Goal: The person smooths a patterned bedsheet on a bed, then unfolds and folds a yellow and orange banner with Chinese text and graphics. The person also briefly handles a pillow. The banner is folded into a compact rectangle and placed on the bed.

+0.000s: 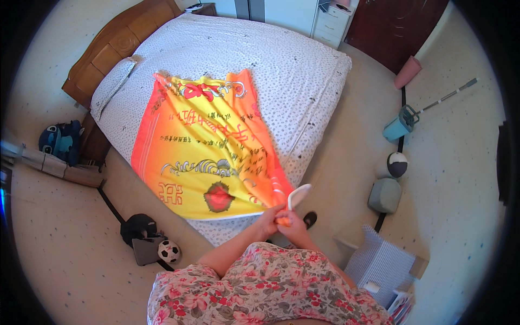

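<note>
A large yellow and orange printed cloth (191,150) lies spread over the near part of a bed with a white patterned sheet (284,69). Its near right corner is lifted off the bed and gathered in both hands in front of my body. My left hand (268,221) grips the cloth near its white edge. Close beside it, touching or nearly so, my right hand (293,225) is closed on the same bunched corner. A white-edged flap of the cloth sticks up above my right hand. Folds run from the hands across the cloth.
A wooden headboard (122,44) and a pillow (113,85) are at left. A soccer ball (169,251) and a dark bag (140,229) lie on the floor at lower left. Along the right wall stand a teal mop bucket (399,124), a grey-green stool (384,196) and a checked cloth-covered item (378,264).
</note>
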